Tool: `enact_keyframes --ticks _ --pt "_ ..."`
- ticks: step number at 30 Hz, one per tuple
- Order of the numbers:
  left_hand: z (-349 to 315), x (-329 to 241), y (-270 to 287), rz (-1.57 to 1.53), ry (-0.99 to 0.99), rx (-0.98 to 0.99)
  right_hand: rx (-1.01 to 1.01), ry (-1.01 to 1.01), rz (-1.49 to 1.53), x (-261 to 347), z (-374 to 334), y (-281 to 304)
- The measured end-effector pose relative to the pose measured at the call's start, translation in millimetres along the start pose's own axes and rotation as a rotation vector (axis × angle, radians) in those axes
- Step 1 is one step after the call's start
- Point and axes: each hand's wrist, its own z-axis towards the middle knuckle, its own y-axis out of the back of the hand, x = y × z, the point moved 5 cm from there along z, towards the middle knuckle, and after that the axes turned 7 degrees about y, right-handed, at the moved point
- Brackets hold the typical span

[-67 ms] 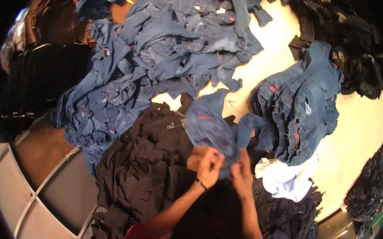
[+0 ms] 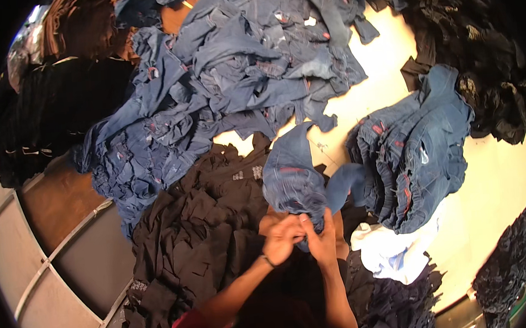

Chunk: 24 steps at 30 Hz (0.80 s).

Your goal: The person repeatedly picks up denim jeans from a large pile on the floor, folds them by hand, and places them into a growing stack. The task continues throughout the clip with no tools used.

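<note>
A pair of blue denim trousers lies before me, its near end bunched up between my hands and its legs spread away from me. My left hand, with a dark band at the wrist, is closed with its fingers pinched on the gathered denim edge. Close beside it, my right hand grips the same edge, its thumb near the left fingertips. The small part of cloth between the fingers is hidden. Under the trousers and to the left spreads a heap of black garments.
To the right stands a folded stack of denim trousers, with a white cloth just nearer. A large loose denim pile covers the far side. Dark garments lie at far right; a metal-framed panel is at left.
My hands have come together at the near edge of the denim trousers; the right moved inward toward the left. The whole view has shifted slightly.
</note>
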Motion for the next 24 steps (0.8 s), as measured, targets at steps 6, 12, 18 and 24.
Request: enact_keyframes --ticks 6,12,18,24 --pt "36.9 -104.2 84.7 0.616 -0.754 -0.087 0.347 0.282 -0.293 104.1 44.8 -9.8" --pt "24.7 -255.3 -7.3 0.601 -0.817 0.018 -0.015 0.273 -0.548 164.9 123.0 121.1" --pt "-111.0 -306.1 -167.6 0.385 -1.491 0.209 -0.502 0.088 -0.312 249.9 92.6 283.8" --pt "-139.0 -322.1 -249.3 0.115 -1.670 0.453 -1.005 0.724 -0.691 316.8 -25.7 346.1"
